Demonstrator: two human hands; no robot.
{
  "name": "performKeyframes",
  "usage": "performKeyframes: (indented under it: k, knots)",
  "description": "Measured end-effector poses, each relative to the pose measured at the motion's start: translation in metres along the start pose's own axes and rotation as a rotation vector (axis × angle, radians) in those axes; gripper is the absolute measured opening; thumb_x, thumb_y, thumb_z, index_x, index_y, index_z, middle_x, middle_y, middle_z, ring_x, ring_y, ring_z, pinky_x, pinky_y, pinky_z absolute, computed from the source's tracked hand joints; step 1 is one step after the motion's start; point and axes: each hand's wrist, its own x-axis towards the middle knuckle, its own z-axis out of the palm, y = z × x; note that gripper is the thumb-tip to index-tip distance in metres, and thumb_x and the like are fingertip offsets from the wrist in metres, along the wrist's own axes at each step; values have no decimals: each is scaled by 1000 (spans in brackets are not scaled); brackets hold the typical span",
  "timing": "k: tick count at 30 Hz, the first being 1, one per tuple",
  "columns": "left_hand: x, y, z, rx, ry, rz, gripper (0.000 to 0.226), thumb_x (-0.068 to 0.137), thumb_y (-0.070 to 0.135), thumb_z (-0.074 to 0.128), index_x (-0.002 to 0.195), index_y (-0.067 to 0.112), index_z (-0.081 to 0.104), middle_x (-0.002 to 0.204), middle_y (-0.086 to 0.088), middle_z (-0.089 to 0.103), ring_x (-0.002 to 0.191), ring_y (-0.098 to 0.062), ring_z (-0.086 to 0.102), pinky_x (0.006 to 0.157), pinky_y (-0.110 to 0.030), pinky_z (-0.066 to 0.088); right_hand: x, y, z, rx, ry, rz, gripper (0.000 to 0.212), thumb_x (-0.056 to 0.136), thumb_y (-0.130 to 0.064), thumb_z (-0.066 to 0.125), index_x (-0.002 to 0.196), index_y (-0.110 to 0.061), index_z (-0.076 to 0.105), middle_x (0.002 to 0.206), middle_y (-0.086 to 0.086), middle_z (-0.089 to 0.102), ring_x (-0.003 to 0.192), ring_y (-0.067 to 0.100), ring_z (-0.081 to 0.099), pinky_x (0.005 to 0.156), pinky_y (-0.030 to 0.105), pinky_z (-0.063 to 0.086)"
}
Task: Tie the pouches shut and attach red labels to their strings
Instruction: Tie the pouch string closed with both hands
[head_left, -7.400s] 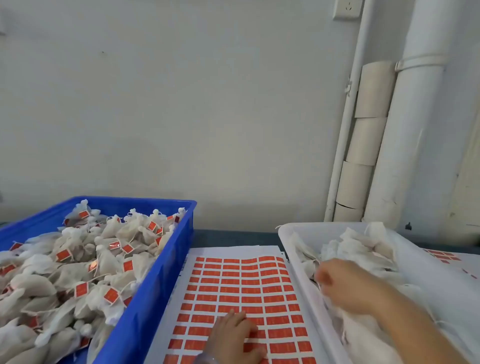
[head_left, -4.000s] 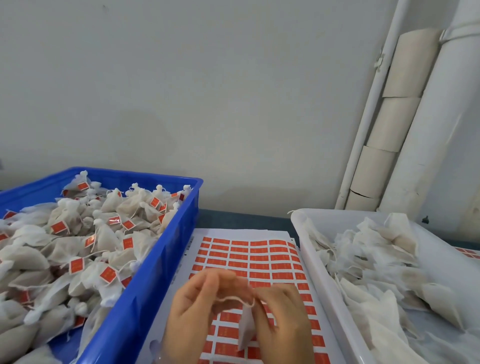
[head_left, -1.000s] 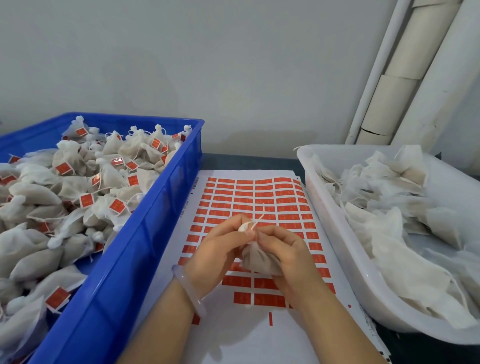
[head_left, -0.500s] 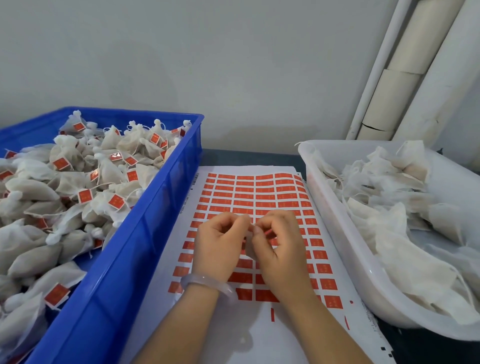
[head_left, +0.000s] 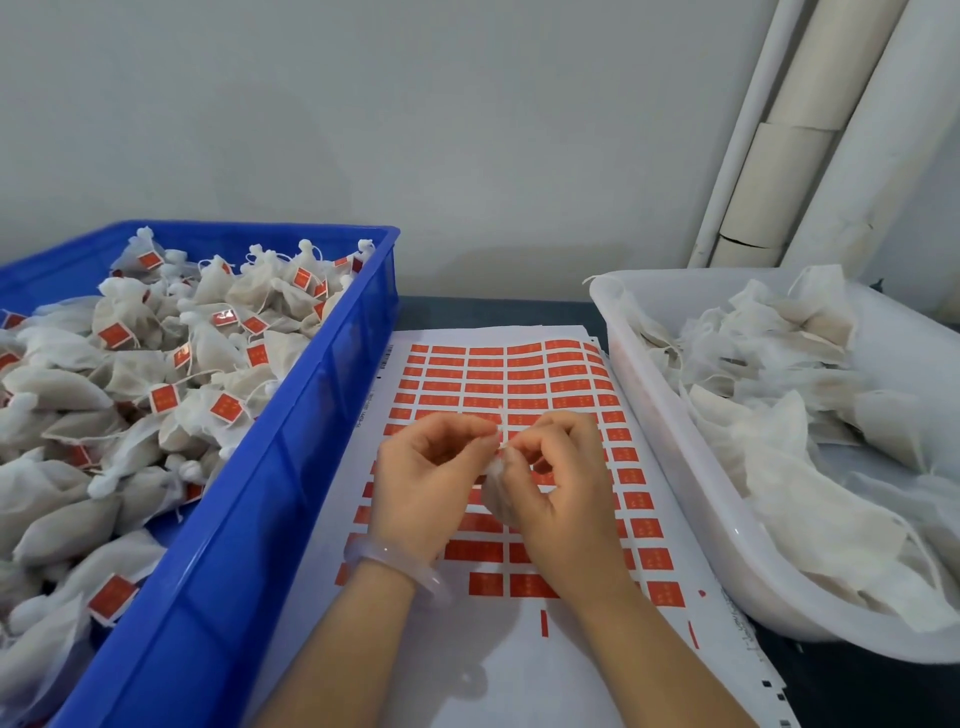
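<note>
Both hands meet over the sheet of red labels (head_left: 519, 374). My left hand (head_left: 426, 478) pinches the string at the neck of a small white pouch (head_left: 493, 486). My right hand (head_left: 558, 483) curls round the pouch and pinches its top; most of the pouch is hidden behind the fingers. The blue bin (head_left: 249, 519) on the left holds several tied pouches with red labels (head_left: 226, 405). The white tub (head_left: 675, 467) on the right holds several untied white pouches (head_left: 779, 395).
A pale bangle (head_left: 395, 564) sits on my left wrist. The label sheet lies on a dark tabletop (head_left: 493, 310) between bin and tub. White pipes and cardboard rolls (head_left: 779, 156) stand against the wall at the back right.
Over the last second my hands stayed together over the sheet, working the pouch's neck. The pouch body, earlier visible below the fingers, is now mostly covered by my right hand.
</note>
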Motion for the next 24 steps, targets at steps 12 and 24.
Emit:
performKeyframes:
  k: [12, 24]
  knots:
    - [-2, 1, 3, 540, -161, 145, 14, 94, 22, 50, 83, 31, 48, 82, 19, 50, 75, -4, 55, 67, 3, 40, 3, 5, 0, -97, 86, -24, 5, 87, -29, 52, 88, -25, 51, 106, -9, 42, 100, -11, 42, 77, -5, 35]
    - [6, 4, -11, -187, -338, -454, 21, 95, 12, 47, 89, 5, 66, 80, -11, 66, 72, -22, 65, 67, -33, 57, 6, 0, -14, 108, -138, -67, 12, 82, -24, 63, 91, -32, 61, 90, -23, 60, 90, 0, 59, 72, 6, 47]
